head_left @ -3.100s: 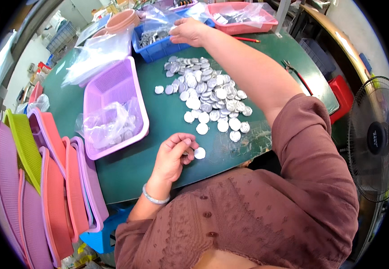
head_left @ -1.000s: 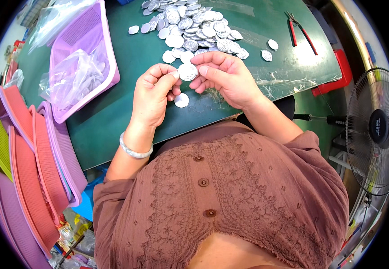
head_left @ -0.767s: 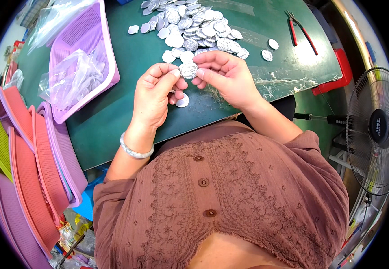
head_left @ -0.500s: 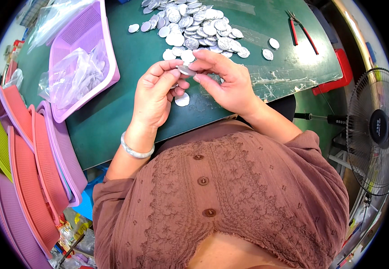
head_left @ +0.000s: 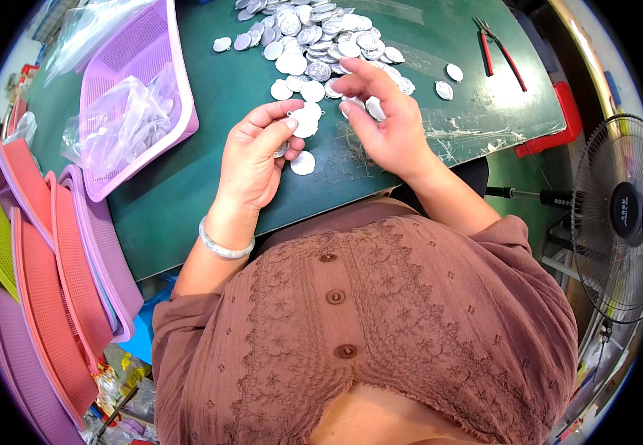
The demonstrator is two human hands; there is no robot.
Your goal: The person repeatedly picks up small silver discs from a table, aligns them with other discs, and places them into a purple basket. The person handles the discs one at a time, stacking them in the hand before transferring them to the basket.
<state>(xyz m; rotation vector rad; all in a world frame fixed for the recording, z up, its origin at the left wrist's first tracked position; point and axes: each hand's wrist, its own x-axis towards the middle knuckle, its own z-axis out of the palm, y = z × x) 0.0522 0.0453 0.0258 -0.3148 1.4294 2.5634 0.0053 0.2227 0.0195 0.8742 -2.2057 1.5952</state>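
My left hand [head_left: 251, 152] pinches a round silver medallion [head_left: 306, 122] with a small loop at its edge between thumb and fingers. Part of another medallion shows under its curled lower fingers. Just below, a single medallion [head_left: 303, 163] lies flat on the table. To the right, my right hand [head_left: 392, 122] is open, thumb and fingers apart, over loose medallions at the near edge of the pile. Its fingers partly cover these, and whether they touch one is hard to see. Beyond both hands spreads the heap of silver medallions [head_left: 320, 72], some with relief patterns.
Red-handled pliers [head_left: 504, 53] lie at the right of the green table [head_left: 180, 230], near two separate medallions. A lilac basket [head_left: 186, 111] holding a clear plastic bag [head_left: 125, 119] stands at left. Stacked coloured baskets [head_left: 62, 289] are lower left; a fan [head_left: 616, 215] stands at right.
My right hand has let go of the medallion and moved right, its fingers spreading. The medallion stays in my left hand, now turned with its flat face showing.
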